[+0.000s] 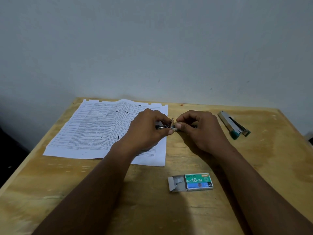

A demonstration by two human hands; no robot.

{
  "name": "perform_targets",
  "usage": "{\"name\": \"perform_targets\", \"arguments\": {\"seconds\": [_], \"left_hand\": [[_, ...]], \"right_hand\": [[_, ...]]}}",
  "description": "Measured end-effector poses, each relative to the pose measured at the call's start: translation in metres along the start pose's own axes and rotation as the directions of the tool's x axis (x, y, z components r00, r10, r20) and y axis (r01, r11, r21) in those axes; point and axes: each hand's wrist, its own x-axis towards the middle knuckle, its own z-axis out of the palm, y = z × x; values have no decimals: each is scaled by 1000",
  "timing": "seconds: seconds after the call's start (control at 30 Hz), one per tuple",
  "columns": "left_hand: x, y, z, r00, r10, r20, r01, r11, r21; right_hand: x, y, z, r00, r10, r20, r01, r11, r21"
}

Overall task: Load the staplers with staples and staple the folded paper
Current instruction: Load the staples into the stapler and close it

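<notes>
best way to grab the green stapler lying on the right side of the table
Grip the green and metal stapler across its long silver body, thumb and fingers on the two side faces, coming from above. It lies flat and diagonal on the wooden table, apart from other things, green end nearer; the right hand is closest.

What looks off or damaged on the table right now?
The printed paper has a ragged, notched far edge and dark ink smears, and it lies flat rather than folded. The staple box sits with its tray slid out to the left, nothing spilled. The second stapler lies opened at the right. Otherwise nothing stands out.
</notes>
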Motion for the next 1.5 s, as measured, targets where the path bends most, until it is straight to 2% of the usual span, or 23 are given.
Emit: {"name": "perform_targets", "arguments": {"seconds": [0.2, 0.33, 0.43, 0.5, 0.6, 0.67, 0.8, 0.9, 1.03, 1.1, 1.27, 1.4, 1.5], "left_hand": [[-1, 3, -1, 1000, -8, -4, 8, 1000, -3], [-1, 2, 0, 1000, -17, -6, 17, 1000, 1], [-2, 4, -1, 1000, -19, -13, 19, 1000, -14], [-4, 5, -2, 999, -26, -23, 25, 999, -25], [-6, 5, -3, 999, -17, -39, 15, 999, -46], [-6, 5, -3, 999, -11, -46, 8, 999, -54], [-6, 3, -1, 997, -21, -76, 15, 997, -79], [-7, 4, 0, 997, -20, -80, 13, 996, -89], [-7, 7, 0, 998, -10, -67, 7, 999, -47], [-7, 8, 0, 997, -12, -71, 8, 999, -49], [-8, 9, 0, 997, -33, -75, 28, 997, -65], [-7, 8, 0, 996, -32, -85, 26, 998, -65], [-7, 7, 0, 996, -32, -85, 26, 997, -72]], "right_hand": [[-2, -3, -4, 999, -32, 36, 37, 988, -152], [-7, -3, -14, 995, -78, 68, 88, 985, -149], [-11, -4, -15, 979, -139, 148, 166, 966, -196], [-10, -5, -14, 980, -112, 162, 151, 957, -249], [-9, -3, -22, 998, -33, 52, 49, 940, -338], [-10, 0, -29, 999, -32, -43, 15, 937, -349], [-12, 0, -32, 987, -52, -153, 17, 974, -225], [-16, -6, -27, 988, -122, -100, 109, 986, -125], [-16, -14, -13, 976, -214, 36, 217, 965, -144], [-16, -14, -8, 979, -197, 58, 204, 960, -190], [-17, -13, -11, 985, -164, -52, 149, 966, -211], [-13, -8, -11, 994, -99, 44, 108, 936, -336], [-13, -6, -11, 998, -54, 43, 66, 923, -380]]}}
